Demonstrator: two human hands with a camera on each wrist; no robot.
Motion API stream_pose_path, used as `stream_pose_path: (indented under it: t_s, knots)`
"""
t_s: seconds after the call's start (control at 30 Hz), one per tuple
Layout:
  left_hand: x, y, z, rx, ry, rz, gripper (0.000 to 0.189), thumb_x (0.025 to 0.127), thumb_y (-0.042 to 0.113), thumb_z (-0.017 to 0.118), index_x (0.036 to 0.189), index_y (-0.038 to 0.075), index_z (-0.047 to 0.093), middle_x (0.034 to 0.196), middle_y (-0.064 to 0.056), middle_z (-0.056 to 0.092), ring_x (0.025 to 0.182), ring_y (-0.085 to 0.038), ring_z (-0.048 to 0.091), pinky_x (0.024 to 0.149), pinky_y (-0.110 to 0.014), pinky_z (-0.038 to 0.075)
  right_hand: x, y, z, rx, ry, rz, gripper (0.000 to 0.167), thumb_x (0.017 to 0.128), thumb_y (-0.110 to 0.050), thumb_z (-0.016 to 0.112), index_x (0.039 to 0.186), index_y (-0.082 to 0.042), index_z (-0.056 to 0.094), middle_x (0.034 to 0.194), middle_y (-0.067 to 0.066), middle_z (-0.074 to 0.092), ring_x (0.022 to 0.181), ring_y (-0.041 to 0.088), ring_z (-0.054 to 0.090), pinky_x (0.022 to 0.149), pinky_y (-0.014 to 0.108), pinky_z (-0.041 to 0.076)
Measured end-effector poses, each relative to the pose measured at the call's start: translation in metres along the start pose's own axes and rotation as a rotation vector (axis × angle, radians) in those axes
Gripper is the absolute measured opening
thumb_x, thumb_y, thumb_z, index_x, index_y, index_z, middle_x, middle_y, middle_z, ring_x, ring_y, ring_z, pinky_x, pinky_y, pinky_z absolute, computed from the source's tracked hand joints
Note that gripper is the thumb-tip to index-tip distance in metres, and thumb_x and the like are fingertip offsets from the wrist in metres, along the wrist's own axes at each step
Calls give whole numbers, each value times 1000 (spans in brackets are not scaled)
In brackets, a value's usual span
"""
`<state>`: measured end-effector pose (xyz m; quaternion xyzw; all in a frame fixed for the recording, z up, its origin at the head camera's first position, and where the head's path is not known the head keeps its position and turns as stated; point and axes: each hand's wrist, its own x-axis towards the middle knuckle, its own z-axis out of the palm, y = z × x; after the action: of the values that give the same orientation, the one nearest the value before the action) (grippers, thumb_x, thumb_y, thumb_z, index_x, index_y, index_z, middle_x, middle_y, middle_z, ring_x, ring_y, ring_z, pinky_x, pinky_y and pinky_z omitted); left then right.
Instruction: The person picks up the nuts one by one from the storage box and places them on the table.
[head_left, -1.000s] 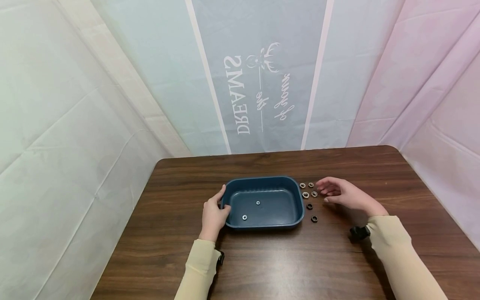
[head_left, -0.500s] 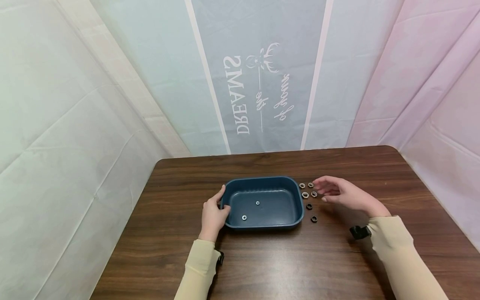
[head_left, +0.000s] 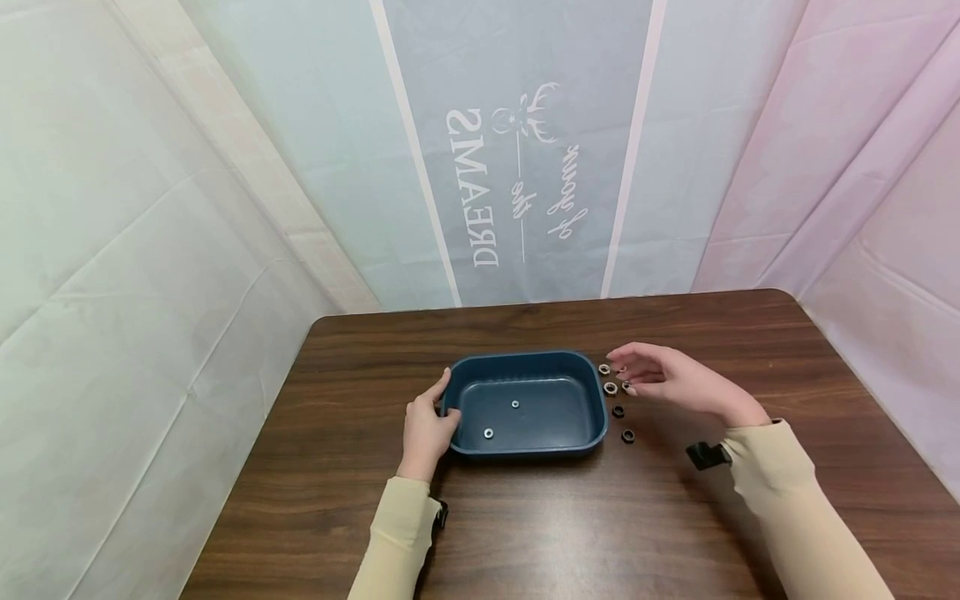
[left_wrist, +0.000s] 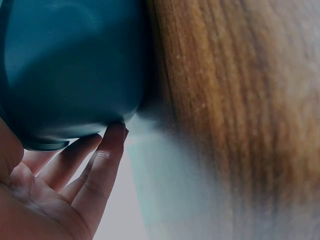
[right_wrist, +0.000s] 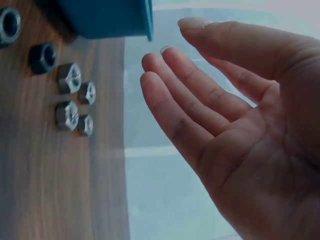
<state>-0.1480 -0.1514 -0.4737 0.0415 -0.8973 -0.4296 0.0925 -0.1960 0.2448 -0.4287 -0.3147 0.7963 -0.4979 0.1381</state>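
A dark blue plastic tray (head_left: 558, 417) sits on the table, with two small silver nuts, one nut (head_left: 515, 404) near its middle and another nut (head_left: 489, 433) nearer the front left. My left hand (head_left: 427, 429) grips the tray's left wall, thumb over the rim and fingers along the outside. My right hand (head_left: 678, 383) is held above the loose nuts right of the tray, fingers loosely bent and nothing between them. The silver nuts (right_wrist: 69, 78) stand grouped in the right wrist view, beside a black nut (right_wrist: 42, 57). In the head view, the right fingers partly cover two silver nuts.
The brown wood-grain table (head_left: 540, 525) has its far edge just behind the tray. A printed cloth (head_left: 525, 183) hangs behind it, with pale fabric (head_left: 150, 292) on the left side. Another black nut (head_left: 628, 436) lies at the near end of the row.
My right hand has shifted left toward the tray and now overlaps the silver nuts on the right. The left hand and the tray have stayed in place.
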Motion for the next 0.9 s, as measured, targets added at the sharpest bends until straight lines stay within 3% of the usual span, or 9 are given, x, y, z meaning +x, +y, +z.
stream_pose_path:
  t_s: [0.27,0.5,0.7,0.9]
  knots:
    - [-1,0,0,1,9,12,68,77,-1,63,139,24,52,126,-11,60,43,-15,40,44,-28,35,15,-13,8,0,-76,-17,47,89,3,61,134,-1,47,126,21,54,114,40,54,92,37,46]
    - [0,0,2,7,14,14,68,77,-2,64,139,24,53,124,-12,61,45,-15,42,45,-28,36,28,-25,17,-26,-118,-39,47,90,-2,62,134,-12,49,127,13,55,115,33,54,92,35,46]
    - [0,-1,2,4,11,11,68,77,-2,64,139,24,53,124,-12,61,45,-16,42,44,-28,35,37,-33,24,-41,-145,-26,48,90,-1,62,134,-15,49,126,9,56,113,22,56,92,33,46]
    - [0,-2,2,1,9,5,68,77,-2,64,139,25,53,124,-11,62,48,-17,46,46,-27,37,46,-41,31,-51,-159,-23,48,90,-1,62,133,-17,50,124,5,56,112,20,57,94,35,45]
